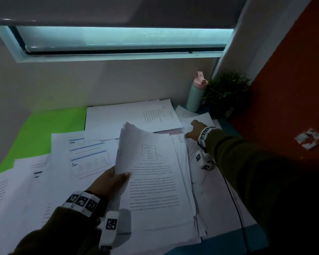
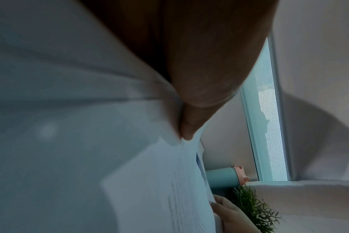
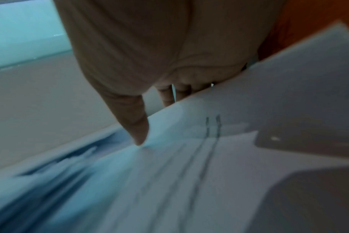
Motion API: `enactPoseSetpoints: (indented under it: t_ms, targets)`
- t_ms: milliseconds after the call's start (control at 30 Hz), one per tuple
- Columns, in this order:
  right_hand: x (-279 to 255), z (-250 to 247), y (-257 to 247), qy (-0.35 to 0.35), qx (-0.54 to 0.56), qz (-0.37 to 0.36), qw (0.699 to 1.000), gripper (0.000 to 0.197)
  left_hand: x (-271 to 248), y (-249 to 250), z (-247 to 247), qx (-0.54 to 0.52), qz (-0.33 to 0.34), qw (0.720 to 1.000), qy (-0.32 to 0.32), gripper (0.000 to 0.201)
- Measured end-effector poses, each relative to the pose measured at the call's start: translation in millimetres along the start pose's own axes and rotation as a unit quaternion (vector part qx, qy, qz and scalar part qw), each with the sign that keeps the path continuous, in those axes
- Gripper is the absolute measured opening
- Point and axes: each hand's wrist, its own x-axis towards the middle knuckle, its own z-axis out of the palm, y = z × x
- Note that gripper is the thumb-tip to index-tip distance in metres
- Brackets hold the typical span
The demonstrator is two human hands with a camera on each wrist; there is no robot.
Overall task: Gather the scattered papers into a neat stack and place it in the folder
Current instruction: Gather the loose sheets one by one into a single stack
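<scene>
While the left hand (image 1: 110,183) pinches a raised sheaf (image 1: 155,172) by its near-left corner, thumb on top, the head view shows the right hand (image 1: 195,128) reaching to a loose sheet (image 1: 201,118) just this side of the bottle (image 1: 196,94); more papers (image 1: 92,151) lie spread well left of the bottle, and the green folder (image 1: 44,131) shows furthest left, partly under them. From the left wrist, the thumb (image 2: 189,123) presses the sheaf's edge (image 2: 169,181), with the bottle (image 2: 221,178) beyond. From the right wrist, the thumb (image 3: 137,126) lies on a sheet (image 3: 229,126) and the fingers (image 3: 167,96) go behind its lifted edge, seemingly pinching it, though blur leaves this uncertain. Gathering looks about midway: next, that sheet likely joins the sheaf, then those left of the bottle, before squaring edges.
</scene>
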Motion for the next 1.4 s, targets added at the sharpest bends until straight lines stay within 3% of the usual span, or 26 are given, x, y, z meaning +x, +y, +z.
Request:
enactPoseSetpoints:
  t_ms: [167,400,533,667,867,1100,1267,1400]
  targets:
    - [-7,-17,22,-0.033,-0.005,-0.009,0.999,0.076,0,0,0,0.008,-0.005,1.000,-0.005,0.065]
    - [-13,-24,79,0.018,0.057,0.069,0.996,0.068,-4,6,1,0.010,-0.008,1.000,0.000,0.059]
    - [-17,-30,72,0.021,-0.002,0.056,0.998,0.054,-3,3,-1,0.022,-0.009,1.000,0.002,0.056]
    - [-11,-47,45,0.055,-0.149,0.010,0.987,0.029,-2,0,-3,0.013,-0.020,1.000,-0.010,0.056]
    - [14,-50,4,0.039,-0.256,-0.058,0.964,0.034,-4,6,-3,0.025,-0.004,0.999,-0.030,0.047]
    - [44,-41,-28,0.048,-0.266,-0.148,0.951,0.035,-5,10,-2,0.028,-0.016,0.999,-0.033,0.048]
    - [59,-36,-50,0.000,-0.215,-0.119,0.969,0.063,-2,9,-4,0.069,-0.008,0.997,-0.025,0.051]
    - [68,-33,-52,-0.022,-0.209,-0.114,0.971,0.058,-2,9,-4,0.077,-0.009,0.996,-0.032,0.045]
